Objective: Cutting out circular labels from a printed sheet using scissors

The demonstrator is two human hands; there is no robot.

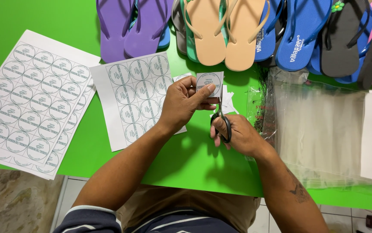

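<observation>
Cutting out a round label over the green table (194,159)

Left hand (181,103) fingers pinch a small paper label square (209,82); right hand (238,136) fingers grip black-handled scissors (222,123) just below it, beside a partly cut label sheet (136,97).

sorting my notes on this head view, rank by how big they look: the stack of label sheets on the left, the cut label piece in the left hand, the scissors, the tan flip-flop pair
1. Stack of label sheets, clearly largest.
2. Tan flip-flop pair, cut off by the top edge, so only its visible part counts.
3. Scissors and cut label piece look alike; the right hand hides part of the scissors, so no ranking.
</observation>
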